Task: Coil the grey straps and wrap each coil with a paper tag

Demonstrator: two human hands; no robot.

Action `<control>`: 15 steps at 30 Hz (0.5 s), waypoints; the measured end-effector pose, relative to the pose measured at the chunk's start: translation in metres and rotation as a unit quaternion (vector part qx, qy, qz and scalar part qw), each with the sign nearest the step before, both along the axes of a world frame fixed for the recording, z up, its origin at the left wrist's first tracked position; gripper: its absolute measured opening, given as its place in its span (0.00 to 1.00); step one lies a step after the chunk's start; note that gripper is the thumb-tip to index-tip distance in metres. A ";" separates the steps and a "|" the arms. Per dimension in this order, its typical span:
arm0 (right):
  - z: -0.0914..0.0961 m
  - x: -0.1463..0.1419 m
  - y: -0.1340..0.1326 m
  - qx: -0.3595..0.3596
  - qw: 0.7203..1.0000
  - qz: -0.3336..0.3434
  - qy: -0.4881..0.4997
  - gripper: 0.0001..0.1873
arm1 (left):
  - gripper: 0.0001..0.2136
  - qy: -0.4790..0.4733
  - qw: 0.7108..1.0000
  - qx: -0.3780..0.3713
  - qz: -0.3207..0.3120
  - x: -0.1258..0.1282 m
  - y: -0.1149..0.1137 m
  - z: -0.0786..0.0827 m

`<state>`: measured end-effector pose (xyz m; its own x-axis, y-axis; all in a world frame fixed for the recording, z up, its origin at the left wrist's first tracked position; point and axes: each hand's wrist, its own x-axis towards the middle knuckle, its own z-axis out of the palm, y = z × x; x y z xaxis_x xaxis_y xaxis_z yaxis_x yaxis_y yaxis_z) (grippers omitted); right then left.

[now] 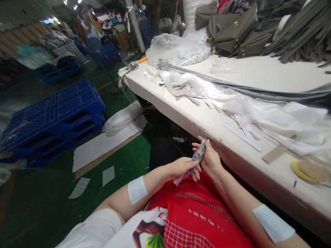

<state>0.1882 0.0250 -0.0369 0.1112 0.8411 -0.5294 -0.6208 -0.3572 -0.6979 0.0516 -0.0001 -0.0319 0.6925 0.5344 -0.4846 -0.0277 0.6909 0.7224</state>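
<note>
Both my hands meet just below the edge of the white table [196, 119], over my lap. My left hand [181, 167] and my right hand [210, 159] are both closed on a small crumpled piece of clear plastic wrap [198, 155], with a pale strip hanging from its lower end. My left fingers grip it from below. My right fingers pinch its upper end. A white patch is stuck on each of my forearms. A red checked apron [196, 217] covers my lap.
White tissue paper [258, 106], paper strips and a grey strap lie on the table. Olive green bags [232, 31] are piled at the far end beside a clear plastic bag [178, 50]. A yellow disc [307, 170] sits near the edge. Blue pallets [54, 117] and cardboard are on the green floor.
</note>
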 end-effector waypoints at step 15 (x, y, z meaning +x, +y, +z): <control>-0.011 0.021 -0.025 0.027 0.988 0.150 -0.034 0.29 | 0.30 0.056 0.993 0.087 -0.057 0.009 0.029 -0.005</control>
<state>0.2091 0.0002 -0.0477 -0.1132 0.8686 -0.4823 -0.4433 -0.4786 -0.7579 0.0608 0.0292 -0.0369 0.7010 0.5376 -0.4687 0.1305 0.5494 0.8253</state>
